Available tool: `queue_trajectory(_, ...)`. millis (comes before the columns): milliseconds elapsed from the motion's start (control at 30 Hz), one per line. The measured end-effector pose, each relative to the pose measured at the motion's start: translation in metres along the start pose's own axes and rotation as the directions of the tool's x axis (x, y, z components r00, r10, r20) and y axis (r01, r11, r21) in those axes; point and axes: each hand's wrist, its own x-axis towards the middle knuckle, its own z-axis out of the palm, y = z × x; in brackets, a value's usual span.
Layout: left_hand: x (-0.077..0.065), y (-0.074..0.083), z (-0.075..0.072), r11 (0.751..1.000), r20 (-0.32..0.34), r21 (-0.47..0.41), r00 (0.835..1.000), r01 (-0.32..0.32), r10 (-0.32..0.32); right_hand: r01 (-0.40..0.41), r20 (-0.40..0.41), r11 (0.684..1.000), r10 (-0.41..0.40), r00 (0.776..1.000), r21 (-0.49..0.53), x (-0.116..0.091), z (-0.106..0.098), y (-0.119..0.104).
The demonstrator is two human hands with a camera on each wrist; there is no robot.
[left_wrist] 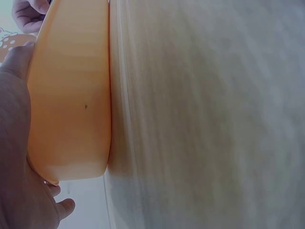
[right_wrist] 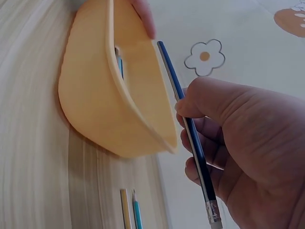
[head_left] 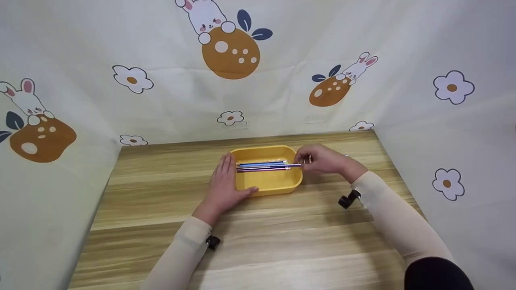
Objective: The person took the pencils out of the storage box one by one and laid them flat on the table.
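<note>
A yellow plastic bin sits on the table with several pencils lying lengthwise inside. My left hand rests against its left end, fingers straight along the rim and thumb laid over the front rim. At the opposite end, my right hand pinches a dark blue pencil between thumb and fingers. The pencil's eraser end, with a silver ferrule, points back past the palm in the right wrist view. Its other end reaches over the bin's right rim in the head view.
On the wooden table, a yellow pencil and a teal pencil lie beyond the bin's right end, mostly hidden by my right hand in the head view. Printed cloth hangs along the back and sides.
</note>
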Motion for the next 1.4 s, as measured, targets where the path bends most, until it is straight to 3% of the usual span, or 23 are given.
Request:
queue_trajectory(533, 0.000, 0.000, 0.000, 1.000, 0.008, -0.013, 1.000, 0.006, -0.006, -0.093, -0.016, 0.995, 0.093, 0.995, 0.034, -0.034, -0.023, 0.023)
queue_trajectory(833, 0.001, -0.001, 0.000, 1.000, 0.011, -0.001, 1.000, -0.005, 0.005, -0.102, -0.036, 0.993, 0.104, 0.994, 0.052, -0.051, -0.034, 0.035)
queue_trajectory(1100, 0.001, -0.002, -0.002, 1.000, 0.010, 0.000, 1.000, -0.003, 0.003, -0.186, -0.043, 0.982, 0.187, 0.981, 0.013, -0.061, -0.044, 0.041)
queue_trajectory(1400, 0.001, -0.001, -0.001, 1.000, 0.016, 0.005, 1.000, -0.003, 0.003, -0.220, -0.054, 0.975, 0.220, 0.974, -0.004, -0.067, -0.050, 0.050)
